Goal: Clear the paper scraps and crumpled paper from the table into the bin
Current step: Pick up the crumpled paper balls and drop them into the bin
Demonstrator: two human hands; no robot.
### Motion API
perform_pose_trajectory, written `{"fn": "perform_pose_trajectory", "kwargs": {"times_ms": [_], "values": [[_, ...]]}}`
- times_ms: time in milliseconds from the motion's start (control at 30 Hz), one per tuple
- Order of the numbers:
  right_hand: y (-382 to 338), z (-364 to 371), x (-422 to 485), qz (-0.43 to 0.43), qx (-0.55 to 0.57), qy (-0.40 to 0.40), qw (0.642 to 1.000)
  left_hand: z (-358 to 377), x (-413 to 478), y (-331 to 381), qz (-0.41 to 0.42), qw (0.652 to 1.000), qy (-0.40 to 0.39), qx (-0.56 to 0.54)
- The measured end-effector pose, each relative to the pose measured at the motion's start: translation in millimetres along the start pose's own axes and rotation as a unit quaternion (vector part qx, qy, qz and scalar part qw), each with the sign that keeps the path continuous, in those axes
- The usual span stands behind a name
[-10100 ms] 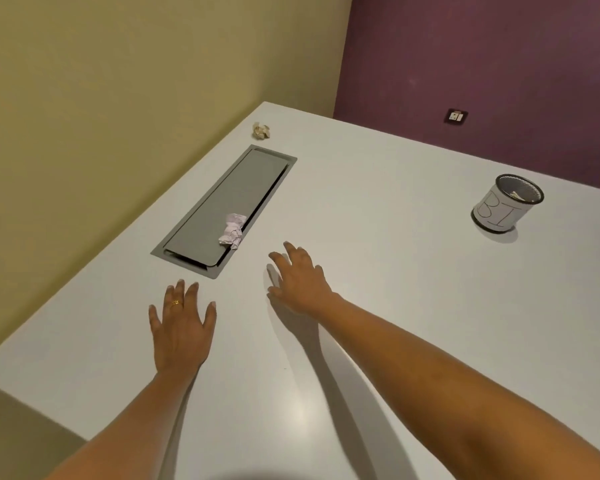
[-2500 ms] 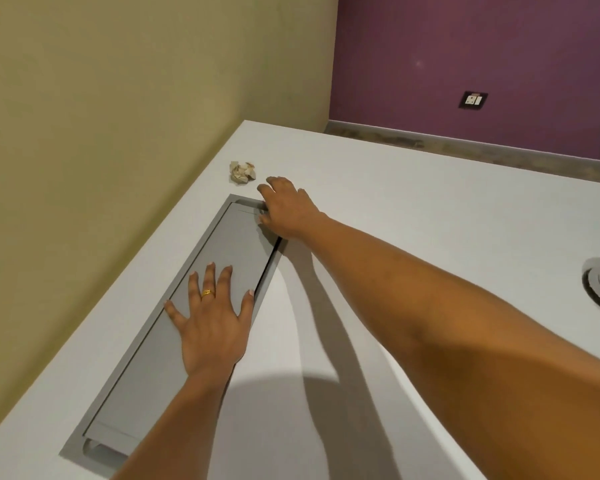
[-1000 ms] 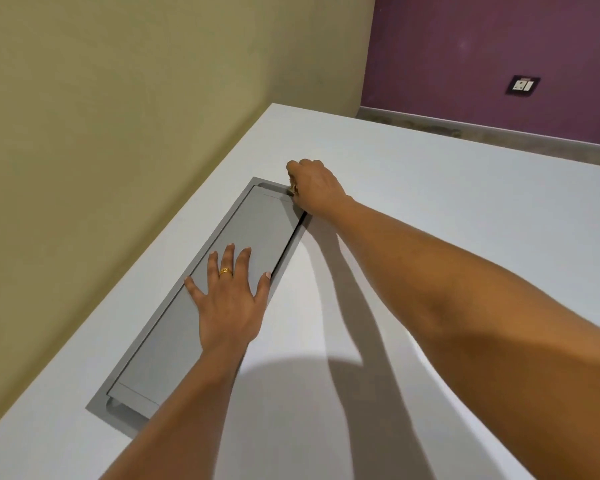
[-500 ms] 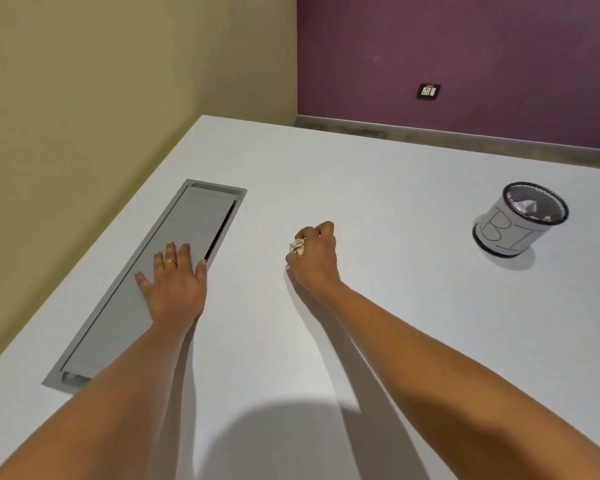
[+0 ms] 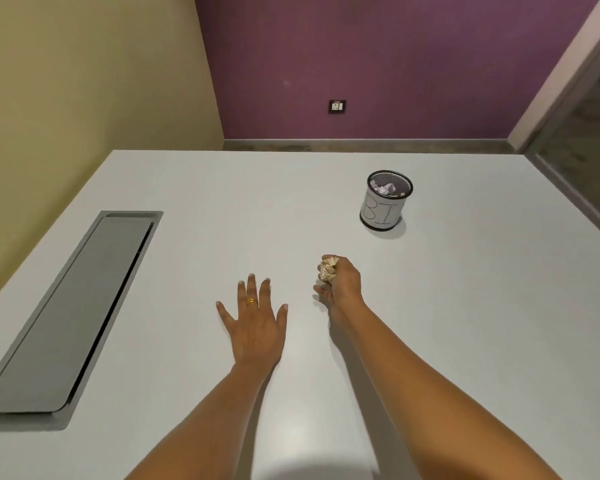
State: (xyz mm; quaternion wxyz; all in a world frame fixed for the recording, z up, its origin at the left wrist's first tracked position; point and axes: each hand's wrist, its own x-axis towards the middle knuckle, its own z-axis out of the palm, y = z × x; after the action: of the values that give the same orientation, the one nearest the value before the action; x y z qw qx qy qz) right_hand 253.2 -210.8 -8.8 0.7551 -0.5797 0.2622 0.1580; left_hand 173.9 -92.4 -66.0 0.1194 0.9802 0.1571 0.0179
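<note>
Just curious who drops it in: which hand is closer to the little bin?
The right. The right hand, gripping crumpled paper, is in front of the bin, slightly to its left. The left hand is spread flat over the table, farther left and nearer the person.

The right hand [image 5: 343, 289] hides part of the paper ball [image 5: 328, 270]; lettering on the bin [image 5: 381, 211] curves out of sight after "BI".

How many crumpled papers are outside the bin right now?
1: the crumpled paper gripped in the right hand, short of the bin. Any scrap beneath the left hand would not show.
</note>
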Motion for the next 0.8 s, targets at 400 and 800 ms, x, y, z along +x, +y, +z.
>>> {"fn": "perform_pose_trajectory", "kwargs": {"times_ms": [400,800], "values": [[-42.0,-86.6,11.1,-0.034,0.033,0.066,0.997,15.4,2.6,61.5,0.048,0.998,-0.028,-0.009],[-83.4,-92.7,42.0,-0.101,-0.07,0.098,0.988,19.4,51.3,77.4,0.042,0.998,-0.031,-0.029]]}}
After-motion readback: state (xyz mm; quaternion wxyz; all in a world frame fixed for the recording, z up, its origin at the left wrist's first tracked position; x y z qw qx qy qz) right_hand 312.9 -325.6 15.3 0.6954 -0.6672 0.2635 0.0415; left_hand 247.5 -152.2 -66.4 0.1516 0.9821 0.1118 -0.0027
